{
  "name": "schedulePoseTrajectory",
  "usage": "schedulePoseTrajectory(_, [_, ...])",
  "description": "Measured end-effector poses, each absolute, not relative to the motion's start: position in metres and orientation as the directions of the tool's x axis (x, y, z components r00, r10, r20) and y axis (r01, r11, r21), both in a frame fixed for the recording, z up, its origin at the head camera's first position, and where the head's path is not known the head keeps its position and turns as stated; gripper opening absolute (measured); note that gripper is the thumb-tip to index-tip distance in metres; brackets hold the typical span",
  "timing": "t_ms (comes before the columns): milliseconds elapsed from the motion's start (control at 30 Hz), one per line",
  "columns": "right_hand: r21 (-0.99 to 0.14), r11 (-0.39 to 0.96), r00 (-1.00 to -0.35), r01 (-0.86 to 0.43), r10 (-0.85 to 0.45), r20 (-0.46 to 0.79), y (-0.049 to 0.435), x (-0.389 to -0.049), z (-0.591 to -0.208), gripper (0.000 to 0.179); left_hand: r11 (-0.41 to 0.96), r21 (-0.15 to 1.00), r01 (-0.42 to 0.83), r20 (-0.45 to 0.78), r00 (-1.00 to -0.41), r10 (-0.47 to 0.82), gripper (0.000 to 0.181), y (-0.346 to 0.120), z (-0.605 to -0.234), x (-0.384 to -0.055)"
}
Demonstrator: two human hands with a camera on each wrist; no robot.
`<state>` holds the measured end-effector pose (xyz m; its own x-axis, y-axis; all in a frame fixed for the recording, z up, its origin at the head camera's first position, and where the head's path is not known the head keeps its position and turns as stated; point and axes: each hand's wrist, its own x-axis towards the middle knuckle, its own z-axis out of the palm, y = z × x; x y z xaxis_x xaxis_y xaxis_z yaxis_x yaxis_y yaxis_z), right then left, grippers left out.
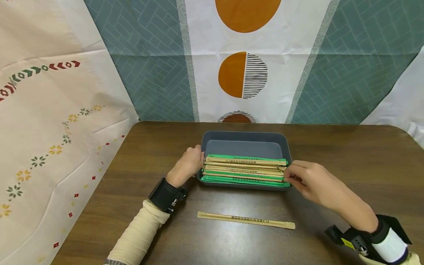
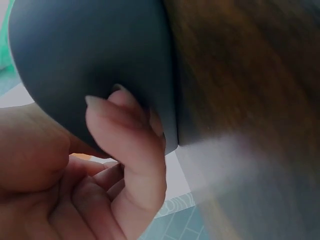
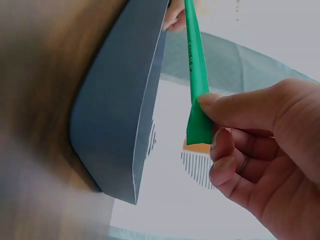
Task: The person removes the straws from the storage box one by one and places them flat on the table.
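Note:
A grey tray (image 1: 245, 136) holds several long, slim paper packets (image 1: 245, 171), green and tan, printed with dark characters and lying side by side in its near half. My left hand (image 1: 189, 162) grips the tray's left end; the left wrist view shows the thumb (image 2: 130, 135) against the outer wall. At the right end, my right hand (image 1: 309, 180) pinches one end of a green packet (image 3: 199, 80) between thumb and fingers. In the right wrist view that packet stands above the tray's rim, its far end running out of frame.
One tan packet (image 1: 246, 219) lies on the brown wooden table (image 1: 159, 140) in front of the tray. Patterned cloths (image 1: 159, 66) hang behind the table and along its left side. Each wrist wears a black strap (image 1: 165, 197).

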<state>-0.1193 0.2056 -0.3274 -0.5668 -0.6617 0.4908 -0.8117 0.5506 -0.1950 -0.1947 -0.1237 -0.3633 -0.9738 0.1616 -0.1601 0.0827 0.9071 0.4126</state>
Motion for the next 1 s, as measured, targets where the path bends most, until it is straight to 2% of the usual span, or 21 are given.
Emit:
schedulePoseTrajectory(100, [-0.212,0.511,-0.541,-0.833,-0.671,0.507,0.205,-0.103,-0.331,0.012,0.908,0.409,0.087,-0.156,-0.974,0.163,0.028,-0.124,-0.364,-0.195])
schedulePoseTrajectory(133, [-0.225,0.498,-0.537,-0.838,-0.673,0.509,0.205,-0.098,-0.333,0.014,0.908,0.41,0.087,-0.156,-0.974,0.163,0.028,-0.125,-0.364,-0.195])
schedulePoseTrajectory(233, [-0.258,0.469,-0.532,-0.844,-0.674,0.512,0.204,-0.083,-0.34,0.039,0.904,0.419,0.088,-0.156,-0.973,0.168,0.029,-0.125,-0.363,-0.195])
schedulePoseTrajectory(267, [-0.266,0.462,-0.53,-0.846,-0.675,0.513,0.203,-0.079,-0.344,0.04,0.903,0.42,0.092,-0.155,-0.973,0.171,0.029,-0.125,-0.363,-0.194])
schedulePoseTrajectory(367, [-0.285,0.453,-0.534,-0.845,-0.682,0.5,0.202,-0.069,-0.355,0.036,0.901,0.425,0.088,-0.159,-0.972,0.171,0.03,-0.125,-0.363,-0.194])
schedulePoseTrajectory(467, [-0.302,0.459,-0.549,-0.836,-0.696,0.463,0.2,-0.062,-0.367,0.015,0.9,0.425,0.094,-0.153,-0.973,0.174,0.029,-0.125,-0.364,-0.194])
schedulePoseTrajectory(500, [-0.31,0.461,-0.556,-0.831,-0.699,0.45,0.2,-0.061,-0.37,0.015,0.901,0.424,0.096,-0.15,-0.973,0.174,0.029,-0.125,-0.364,-0.194])
schedulePoseTrajectory(600, [-0.328,0.474,-0.575,-0.817,-0.702,0.42,0.197,-0.058,-0.378,0.033,0.904,0.415,0.105,-0.139,-0.974,0.177,0.028,-0.124,-0.365,-0.195])
schedulePoseTrajectory(633, [-0.33,0.477,-0.579,-0.814,-0.703,0.412,0.197,-0.057,-0.38,0.034,0.904,0.415,0.105,-0.14,-0.974,0.177,0.028,-0.124,-0.365,-0.195])
schedulePoseTrajectory(867, [-0.337,0.516,-0.61,-0.787,-0.732,0.304,0.195,-0.055,-0.38,0.029,0.908,0.41,0.088,-0.164,-0.972,0.168,0.029,-0.125,-0.364,-0.196])
schedulePoseTrajectory(1000, [-0.322,0.511,-0.596,-0.797,-0.752,0.283,0.195,-0.055,-0.379,0.029,0.905,0.414,0.1,-0.152,-0.972,0.177,0.028,-0.125,-0.363,-0.195])
